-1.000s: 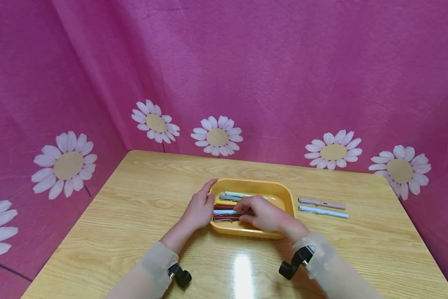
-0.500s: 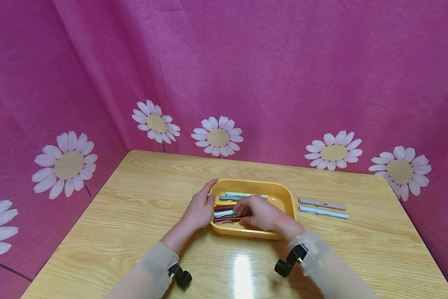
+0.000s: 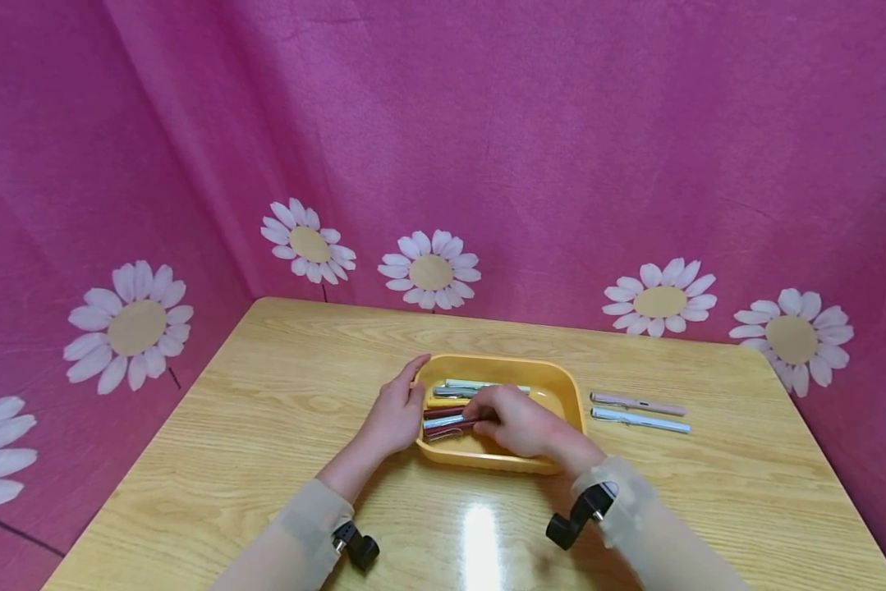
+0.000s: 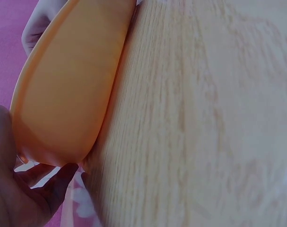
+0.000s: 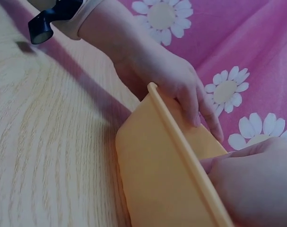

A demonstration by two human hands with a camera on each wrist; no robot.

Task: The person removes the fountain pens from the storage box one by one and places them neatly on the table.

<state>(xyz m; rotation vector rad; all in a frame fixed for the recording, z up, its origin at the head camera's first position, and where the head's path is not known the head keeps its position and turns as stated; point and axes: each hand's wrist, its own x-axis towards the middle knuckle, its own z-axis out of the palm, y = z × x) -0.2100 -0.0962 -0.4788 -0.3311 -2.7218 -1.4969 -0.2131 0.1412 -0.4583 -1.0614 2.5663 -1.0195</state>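
Observation:
A yellow plastic tray (image 3: pixel 571 402) stands on the table with several clipped pens lying crosswise in it. My left hand (image 3: pixel 396 410) grips the tray's left end, thumb at the rim and fingers along the outer wall. My right hand (image 3: pixel 516 419) reaches into the tray and pinches the right end of a dark red pen (image 3: pixel 443 434), nearest the front wall. Just behind that lies a pale blue pen (image 3: pixel 441 422), its far end hidden by the fingers. Further back lie another dark red pen (image 3: pixel 441 412), a yellow pen (image 3: pixel 446 402), a grey-green pen (image 3: pixel 450 392) and a pale green pen (image 3: pixel 472 383).
To the right of the tray, a pale pink pen (image 3: pixel 638 403) and a light blue pen (image 3: pixel 640 420) lie side by side on the wooden table (image 3: pixel 324 345). Behind the table hangs a pink cloth (image 3: pixel 531 164) with daisies.
The pale blue pen has swung from level to slanted. The front dark red pen has tilted, its right end now at the right hand's fingertips. The left hand has stayed put.

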